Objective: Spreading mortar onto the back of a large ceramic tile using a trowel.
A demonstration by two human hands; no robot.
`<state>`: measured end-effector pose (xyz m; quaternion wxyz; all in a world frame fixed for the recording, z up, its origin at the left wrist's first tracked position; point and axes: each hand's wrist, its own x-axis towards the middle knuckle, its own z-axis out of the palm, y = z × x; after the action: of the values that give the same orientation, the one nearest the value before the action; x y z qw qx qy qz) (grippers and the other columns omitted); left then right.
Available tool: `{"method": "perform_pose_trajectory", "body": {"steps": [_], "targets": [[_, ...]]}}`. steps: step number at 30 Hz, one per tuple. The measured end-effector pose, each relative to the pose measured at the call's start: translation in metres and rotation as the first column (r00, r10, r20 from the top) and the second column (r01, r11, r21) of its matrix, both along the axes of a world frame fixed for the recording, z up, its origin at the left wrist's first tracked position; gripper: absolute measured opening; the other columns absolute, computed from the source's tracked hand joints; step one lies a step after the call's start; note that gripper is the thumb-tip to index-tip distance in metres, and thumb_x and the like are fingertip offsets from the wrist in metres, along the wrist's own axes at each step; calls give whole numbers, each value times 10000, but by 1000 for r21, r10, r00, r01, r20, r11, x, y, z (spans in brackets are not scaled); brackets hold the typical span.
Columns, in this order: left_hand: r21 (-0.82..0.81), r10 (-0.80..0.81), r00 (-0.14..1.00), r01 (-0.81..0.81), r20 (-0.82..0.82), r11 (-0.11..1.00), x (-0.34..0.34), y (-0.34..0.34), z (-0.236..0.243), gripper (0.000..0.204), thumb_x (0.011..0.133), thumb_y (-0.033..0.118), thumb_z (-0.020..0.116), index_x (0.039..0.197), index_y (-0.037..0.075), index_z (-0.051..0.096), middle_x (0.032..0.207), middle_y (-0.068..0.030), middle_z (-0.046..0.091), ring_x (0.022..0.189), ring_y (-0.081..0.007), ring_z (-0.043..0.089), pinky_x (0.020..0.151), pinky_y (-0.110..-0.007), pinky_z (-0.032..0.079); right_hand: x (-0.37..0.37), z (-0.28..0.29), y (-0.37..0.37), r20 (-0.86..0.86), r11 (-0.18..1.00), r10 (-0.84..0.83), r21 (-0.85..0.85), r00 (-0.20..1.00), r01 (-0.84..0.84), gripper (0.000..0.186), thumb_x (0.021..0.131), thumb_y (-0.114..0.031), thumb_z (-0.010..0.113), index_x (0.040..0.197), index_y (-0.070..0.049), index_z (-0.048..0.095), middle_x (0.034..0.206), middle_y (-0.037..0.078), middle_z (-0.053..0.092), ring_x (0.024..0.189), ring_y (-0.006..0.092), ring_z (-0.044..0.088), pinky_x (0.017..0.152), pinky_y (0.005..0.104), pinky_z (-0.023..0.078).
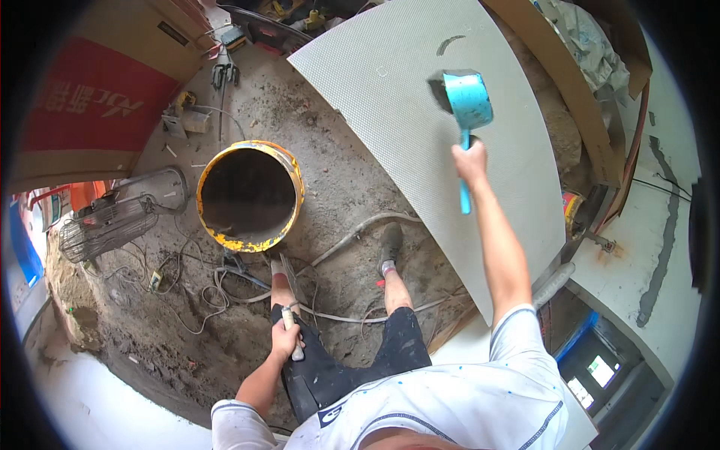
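My right hand (470, 160), reaching forward over a large grey slab (375, 97) with a dimpled surface, is closed round the handle of a light blue dipper (471, 101). The dipper's cup is tipped to the left, and dark grey wet mortar (439, 91) shows at its rim. Farther off on the slab lies a short curved smear of the same grey. My left hand (284, 341), low by my left thigh, grips the pale handle of a trowel (291, 328); its thin blade points away from me. Left of the slab stands a yellow-rimmed bucket (298, 180) with dark contents.
A grey hose (360, 226) and loose cables run across the dusty floor around my feet. On the left are a wire fan cage (109, 225) and a big red-and-brown cardboard box (82, 97). Right of the slab stands cardboard (581, 97) beside a white ledge.
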<state>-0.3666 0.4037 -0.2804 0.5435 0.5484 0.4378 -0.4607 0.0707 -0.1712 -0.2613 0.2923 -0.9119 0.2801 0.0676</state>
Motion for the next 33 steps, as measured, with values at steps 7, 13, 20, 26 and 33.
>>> {"method": "perform_pose_trajectory", "body": {"steps": [7, 13, 20, 26, 33], "targets": [[59, 53, 998, -50, -46, 997, -5, 12, 7, 127, 964, 75, 609, 1061, -5, 594, 734, -104, 653, 496, -236, 654, 469, -382, 571, -114, -72, -97, -64, 893, -260, -394, 963, 215, 465, 880, -226, 699, 1195, 102, 602, 1128, 370, 722, 1102, 548, 711, 986, 588, 553], [-34, 82, 996, -83, -22, 996, -3, 7, -12, 114, 952, 69, 611, 1038, -5, 600, 726, -108, 652, 491, -240, 654, 464, -392, 570, -137, -84, -224, -148, 828, -310, -527, 939, 191, 436, 868, -197, 683, 1160, 118, 605, 1098, 357, 730, 1095, 543, 722, 982, 579, 563], [1, 162, 986, -162, -44, 987, -20, 60, 4, 153, 954, 82, 661, 1046, -16, 589, 739, -109, 658, 510, -250, 666, 469, -418, 585, -115, 35, -16, -33, 941, 311, -127, 950, -313, 272, 985, -175, 716, 1149, 33, 653, 983, 232, 720, 861, 312, 709, 816, 498, 548], [-117, 383, 921, -390, -75, 913, -38, 86, 3, 179, 950, 71, 679, 1078, 9, 572, 755, -91, 651, 512, -220, 649, 450, -395, 576, -44, 32, 353, -484, 545, 788, 259, 382, -797, 371, 995, -263, 716, 1245, 1, 643, 1072, 319, 741, 1029, 532, 713, 903, 599, 563], [-145, 793, 599, -799, -108, 584, -35, 166, 9, 344, 984, 63, 597, 1317, 23, 521, 844, -90, 657, 636, -215, 685, 579, -385, 616, -18, -263, 610, -770, 238, 638, 185, 9, -954, 269, 938, -135, 699, 1147, -33, 833, 1319, 227, 772, 1215, 385, 763, 990, 467, 640]]}}
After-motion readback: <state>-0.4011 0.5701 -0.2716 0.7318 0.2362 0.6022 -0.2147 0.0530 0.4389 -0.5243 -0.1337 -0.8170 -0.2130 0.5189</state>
